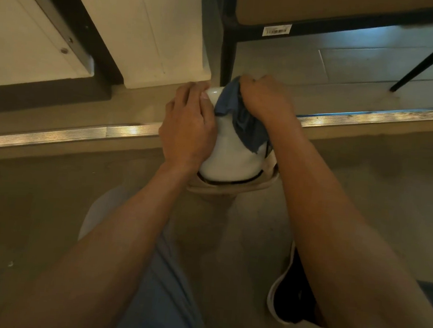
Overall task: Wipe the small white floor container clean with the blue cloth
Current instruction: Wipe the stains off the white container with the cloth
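The small white container is a rounded, glossy vessel tilted away from me, its base towards me over a beige rimmed stand on the floor. My left hand lies over its left side, fingers wrapped around the body. My right hand is fisted around the blue cloth, pressing it against the container's upper right side. Loose folds of the cloth hang down over the white surface. The container's far end is hidden by both hands.
A metal floor strip runs across the step just behind the container. A white cabinet stands at the back left, black table legs at the back centre. My dark shoe and blue-clad knee are below.
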The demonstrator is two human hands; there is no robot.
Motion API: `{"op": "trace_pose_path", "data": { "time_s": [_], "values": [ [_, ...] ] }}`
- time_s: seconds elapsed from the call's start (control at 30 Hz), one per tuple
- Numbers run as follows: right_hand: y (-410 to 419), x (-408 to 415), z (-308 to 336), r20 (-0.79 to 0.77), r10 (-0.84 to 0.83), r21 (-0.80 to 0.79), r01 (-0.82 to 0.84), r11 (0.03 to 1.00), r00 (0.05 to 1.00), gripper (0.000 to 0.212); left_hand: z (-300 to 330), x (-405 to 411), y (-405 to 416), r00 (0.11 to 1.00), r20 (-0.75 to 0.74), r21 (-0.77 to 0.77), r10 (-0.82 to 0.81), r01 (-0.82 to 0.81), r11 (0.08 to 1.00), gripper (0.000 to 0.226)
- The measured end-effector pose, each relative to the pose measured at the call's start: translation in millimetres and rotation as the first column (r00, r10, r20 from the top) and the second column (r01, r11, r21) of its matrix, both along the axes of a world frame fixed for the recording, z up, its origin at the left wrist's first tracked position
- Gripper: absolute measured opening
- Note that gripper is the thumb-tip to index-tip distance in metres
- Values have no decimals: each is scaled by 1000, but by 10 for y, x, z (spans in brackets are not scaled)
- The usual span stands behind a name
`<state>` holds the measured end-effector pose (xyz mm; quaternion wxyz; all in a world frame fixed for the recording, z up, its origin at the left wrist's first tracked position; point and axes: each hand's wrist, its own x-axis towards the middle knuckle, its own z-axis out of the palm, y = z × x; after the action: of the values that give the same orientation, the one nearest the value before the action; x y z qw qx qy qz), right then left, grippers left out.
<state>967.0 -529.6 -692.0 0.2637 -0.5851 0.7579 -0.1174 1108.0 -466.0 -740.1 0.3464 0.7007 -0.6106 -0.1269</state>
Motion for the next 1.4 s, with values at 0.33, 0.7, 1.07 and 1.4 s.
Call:
{"op": "trace_pose_path", "data": {
  "time_s": [0.33, 0.7, 1.07, 1.4],
  "values": [
    [1006, 83, -559, 280, -222, -436, 330, 838, 934, 57, 0, -20, 19, 1000, 0, 8, 7, -7, 1000, 39],
    [562, -33, -319, 238, -225, -274, 287, 918, 945, 53, 13, -27, 41, 1000, 20, 23, -22, 22, 1000, 42],
    [430, -64, -311, 222, -107, -281, 169, 945, 969, 46, 24, -35, 41, 1000, -2, 15, 2, -2, 1000, 39],
    [1062, -20, -595, 369, -224, -361, 361, 860, 902, 54, 44, -48, 59, 1000, 5, 15, -17, 17, 1000, 43]
  ]
}}
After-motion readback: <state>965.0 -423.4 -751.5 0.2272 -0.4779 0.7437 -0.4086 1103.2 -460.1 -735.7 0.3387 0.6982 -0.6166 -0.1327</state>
